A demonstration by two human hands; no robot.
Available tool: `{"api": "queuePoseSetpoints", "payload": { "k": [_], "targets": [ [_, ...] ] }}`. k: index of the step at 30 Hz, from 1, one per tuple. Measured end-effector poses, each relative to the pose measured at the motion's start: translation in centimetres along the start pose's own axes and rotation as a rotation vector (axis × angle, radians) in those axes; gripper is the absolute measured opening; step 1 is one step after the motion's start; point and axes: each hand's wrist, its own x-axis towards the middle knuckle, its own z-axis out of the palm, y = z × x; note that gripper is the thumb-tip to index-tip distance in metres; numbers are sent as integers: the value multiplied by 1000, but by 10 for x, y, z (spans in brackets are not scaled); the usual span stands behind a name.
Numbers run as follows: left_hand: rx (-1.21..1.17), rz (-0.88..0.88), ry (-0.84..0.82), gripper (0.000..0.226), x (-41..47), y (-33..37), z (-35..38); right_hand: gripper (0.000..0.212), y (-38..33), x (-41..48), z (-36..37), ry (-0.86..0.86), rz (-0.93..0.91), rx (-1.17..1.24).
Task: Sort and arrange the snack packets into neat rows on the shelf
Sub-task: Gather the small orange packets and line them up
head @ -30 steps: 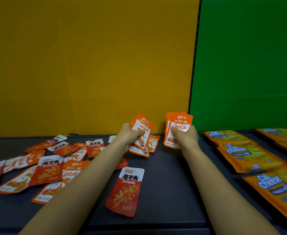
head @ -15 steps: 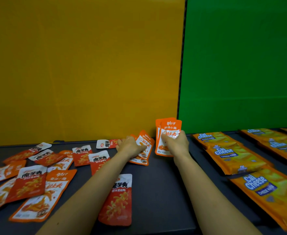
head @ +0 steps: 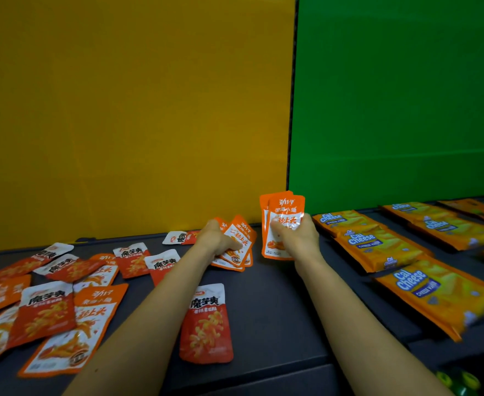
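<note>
The right hand (head: 298, 238) grips a small upright stack of orange foil packets (head: 282, 221), thumb across the front. The left hand (head: 217, 242) is curled round a fanned bunch of matching orange packets (head: 239, 244) that rests on the surface just beside it. Both are at the back of the dark grey shelf (head: 278, 298). To the right, long yellow Cal Cheese wafer packs (head: 378, 244) lie in rows. To the left, loose red and orange packets (head: 46, 307) lie jumbled, and one red packet (head: 206, 321) lies between the forearms. The step appears to be merging the two orange bunches. It would go best if the fanned edges are squared against the shelf first, labels facing one way, and only then joined to the upright stack.
</note>
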Motion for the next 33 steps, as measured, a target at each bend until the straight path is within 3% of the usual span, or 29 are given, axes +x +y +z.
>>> {"api": "queuePoseSetpoints", "payload": {
  "k": [5, 9, 12, 17, 23, 33],
  "targets": [
    [-177, 76, 0, 63, -9, 6, -2, 33, -1, -17, -12, 13, -36, 95],
    [-314, 162, 74, 46, -23, 23, -19, 35, -10, -33, -36, -8, -59, 152],
    [-338, 262, 22, 18, -44, 42, -28, 33, -24, -46, -68, -31, -118, 221],
    [-421, 326, -100, 20, -99, 77, -14, 28, -35, -67, -145, -13, -177, 269],
    [-508, 322, -285, 9, -163, 107, 75, 20, -16, -79, -264, 86, -169, 258],
    [-679, 236, -509, 8, -238, 157, 291, 11, 44, -84, -487, 229, -61, 207]
  ]
}}
